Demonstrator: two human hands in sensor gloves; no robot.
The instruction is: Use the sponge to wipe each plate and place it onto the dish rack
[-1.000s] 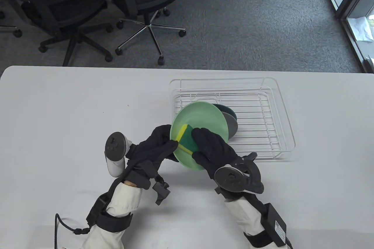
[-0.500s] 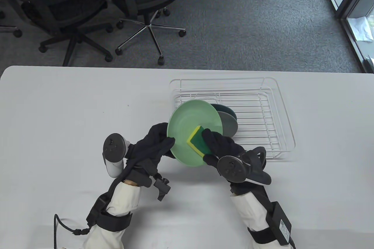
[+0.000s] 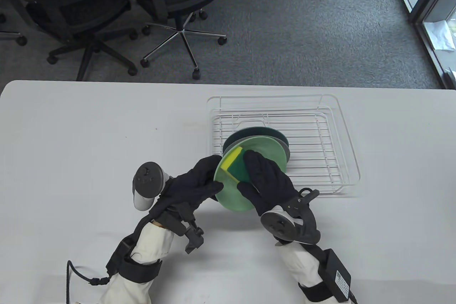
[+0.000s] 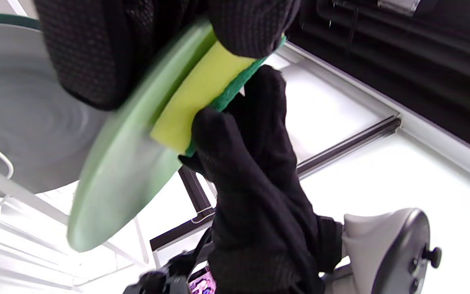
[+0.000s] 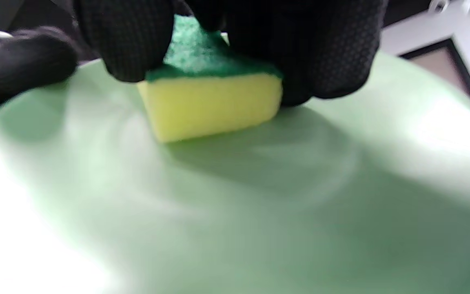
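Plate [image 3: 265, 149]: light green, tilted, held off the bench [image 3: 89, 133] at the rack's near-left corner; lower rim overhangs bench, upper part over rack.
Left hand [image 3: 197, 184]: grips plate's left rim, thumb on the face, fingers behind; tracker on back of hand.
Sponge [image 3: 237, 165]: yellow foam with green scrub layer; yellow side pressed flat on plate's upper-left face, green side under the glove.
Right hand [image 3: 265, 183]: curled over sponge, fingertips and thumb pinching its edges, pushing it against plate.
Rack [image 3: 320, 140]: white wire, on bench right of centre.
Grey plate [image 3: 285, 149]: in rack, leaning, directly behind light green plate; only its edge visible from above.
Dark green plate [image 3: 263, 131]: in rack behind grey plate, rim only visible.
Left wrist view: plate [image 4: 116, 171] edge-on, sponge [image 4: 194, 98] sandwiched between plate and right hand's fingers [image 4: 251, 122]; grey plate [image 4: 14, 110] close behind.
Right wrist view: sponge [image 5: 210, 102] sitting on plate's face [image 5: 259, 204], blurred.
Background: office chairs [image 3: 171, 1] on grey carpet beyond bench.
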